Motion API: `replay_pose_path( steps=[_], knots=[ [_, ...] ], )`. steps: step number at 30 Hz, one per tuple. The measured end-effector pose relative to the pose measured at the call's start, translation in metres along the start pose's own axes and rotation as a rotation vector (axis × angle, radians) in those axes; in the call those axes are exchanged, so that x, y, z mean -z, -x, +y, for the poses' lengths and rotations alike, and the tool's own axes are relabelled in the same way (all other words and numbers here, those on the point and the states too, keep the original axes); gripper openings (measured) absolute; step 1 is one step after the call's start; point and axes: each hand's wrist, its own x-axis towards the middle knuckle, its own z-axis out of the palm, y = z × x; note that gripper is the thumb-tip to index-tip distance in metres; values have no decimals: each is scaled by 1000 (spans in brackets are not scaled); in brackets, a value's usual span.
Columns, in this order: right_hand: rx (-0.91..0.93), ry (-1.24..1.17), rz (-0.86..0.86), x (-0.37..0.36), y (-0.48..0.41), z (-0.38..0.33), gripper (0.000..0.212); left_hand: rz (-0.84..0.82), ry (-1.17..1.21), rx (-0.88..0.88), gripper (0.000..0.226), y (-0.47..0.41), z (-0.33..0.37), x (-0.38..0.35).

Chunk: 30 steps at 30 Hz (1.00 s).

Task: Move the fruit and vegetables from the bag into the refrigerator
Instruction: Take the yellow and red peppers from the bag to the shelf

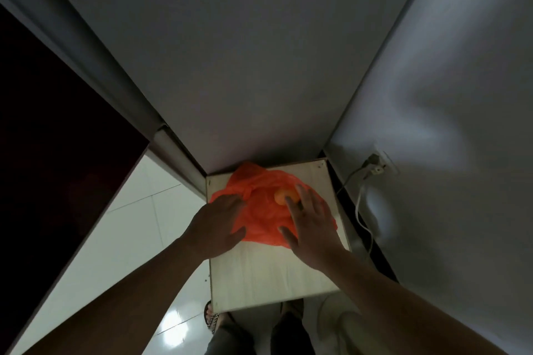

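Note:
An orange plastic bag (261,210) lies crumpled on a small light wooden table (271,274). A round orange fruit (281,196) shows in the bag's open top. My left hand (219,223) rests on the bag's left edge, thumb spread, fingers against the plastic. My right hand (310,225) hovers over the bag's right side with straight, spread fingers, fingertips at the fruit. The rest of the bag's contents are hidden by the plastic.
The table stands in a corner between grey walls. A dark panel (57,138) fills the left. A wall socket with a plug and white cable (375,167) sits at the right. Glossy white floor tiles (129,225) and my feet lie below.

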Motion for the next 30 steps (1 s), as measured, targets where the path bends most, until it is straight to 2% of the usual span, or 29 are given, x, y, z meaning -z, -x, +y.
replay_pose_path(
  steps=[6,11,18,23,30],
  knots=[
    [39,8,-13,-39,-26,29,71,-28,-97,-225,55,-26,-15,-46],
    [42,3,-24,-59,-54,51,79,-84,-136,-215,66,-59,-34,-72],
    [90,-34,-146,-71,-102,68,86,15,-277,-177,76,-112,-68,-74],
    [124,-9,-203,-81,-120,88,91,-59,-84,-72,83,-123,-94,-99],
    [191,-28,-274,-76,-123,102,88,-70,297,72,92,-92,-72,-120]
  ],
)
